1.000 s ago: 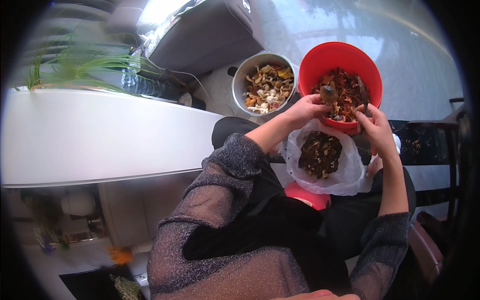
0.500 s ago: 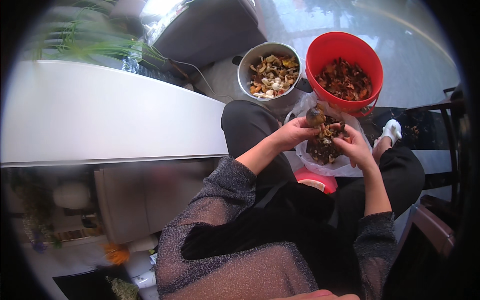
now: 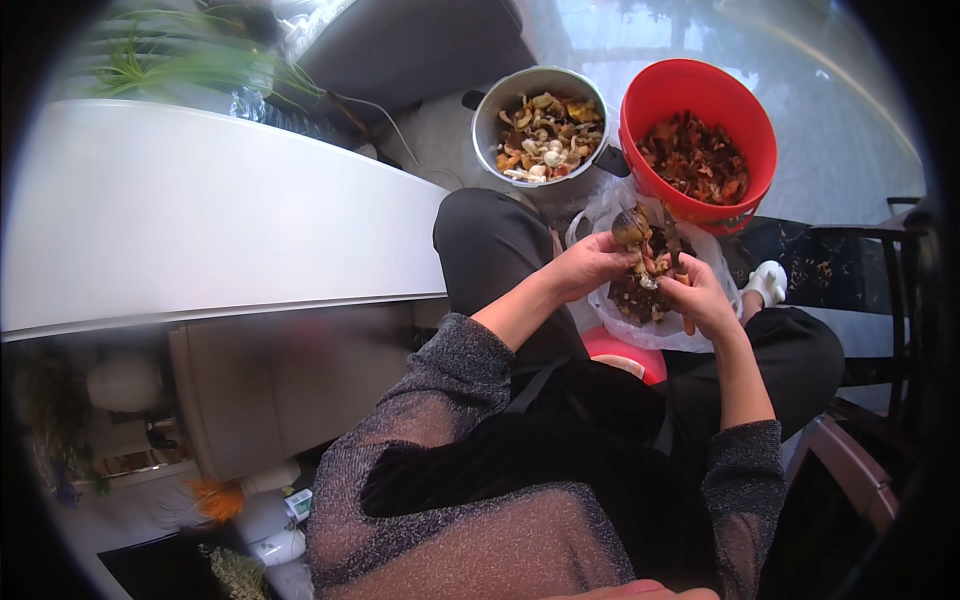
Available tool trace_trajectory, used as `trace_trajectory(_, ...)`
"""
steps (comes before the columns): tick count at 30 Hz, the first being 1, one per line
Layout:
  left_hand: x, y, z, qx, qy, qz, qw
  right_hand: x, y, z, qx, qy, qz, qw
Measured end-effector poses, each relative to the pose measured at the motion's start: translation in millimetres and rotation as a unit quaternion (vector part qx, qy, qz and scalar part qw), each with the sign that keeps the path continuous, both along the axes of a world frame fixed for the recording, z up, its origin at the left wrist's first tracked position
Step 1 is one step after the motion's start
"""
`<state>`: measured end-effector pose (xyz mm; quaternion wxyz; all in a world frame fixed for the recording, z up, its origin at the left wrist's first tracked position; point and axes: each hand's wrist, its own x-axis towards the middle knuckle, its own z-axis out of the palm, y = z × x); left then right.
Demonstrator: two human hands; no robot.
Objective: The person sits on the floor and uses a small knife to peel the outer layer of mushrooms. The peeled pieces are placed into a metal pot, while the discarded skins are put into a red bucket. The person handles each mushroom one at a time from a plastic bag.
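Note:
A brown-capped mushroom (image 3: pixel 631 228) with a pale stem is pinched in the fingers of my left hand (image 3: pixel 588 266). My right hand (image 3: pixel 706 297) is closed around a small knife (image 3: pixel 673 238), its dark blade pointing away from me beside the mushroom. The right fingertips are close to the stem's lower end; whether they touch it I cannot tell. Both hands are over a white plastic bag (image 3: pixel 603 212), spread between my knees, with dark, crumbly bits and mushroom pieces (image 3: pixel 632 301) inside.
Beyond the bag stands a metal pot (image 3: pixel 482 140) of cleaned-looking mushrooms (image 3: pixel 553 150). To its right is a red bucket (image 3: pixel 648 92) holding reddish-brown pieces (image 3: pixel 695 160). A white tabletop (image 3: pixel 230 210) lies left, a dark chair (image 3: pixel 895 270) right. Something pink (image 3: pixel 625 352) sits below the bag.
The knife blade now shows upright beside the mushroom, where it was hard to make out before. Both hands stay over the bag. The whole view has shifted slightly.

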<state>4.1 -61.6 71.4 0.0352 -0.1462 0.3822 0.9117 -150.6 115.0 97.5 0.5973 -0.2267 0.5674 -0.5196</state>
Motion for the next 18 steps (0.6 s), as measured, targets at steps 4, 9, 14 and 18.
trace_trajectory(4,-1.9,-1.1,-1.9,-0.014,0.006,0.003,1.0,2.5,1.3,-10.4,0.023,-0.03,-0.042,0.998)
trace_trajectory(9,-4.9,-2.5,-7.4,-0.092,0.0,0.022,0.996,-22.3,2.5,-19.4,0.044,-0.007,-0.099,0.994)
trace_trajectory(14,-9.9,3.1,-18.1,-0.152,-0.022,-0.014,0.988,-93.2,-26.2,-27.4,0.01,0.169,-0.147,0.975)
trace_trajectory(18,-8.6,7.9,-23.4,-0.199,-0.033,-0.023,0.979,-121.2,-41.8,-14.3,0.047,0.407,-0.119,0.904)
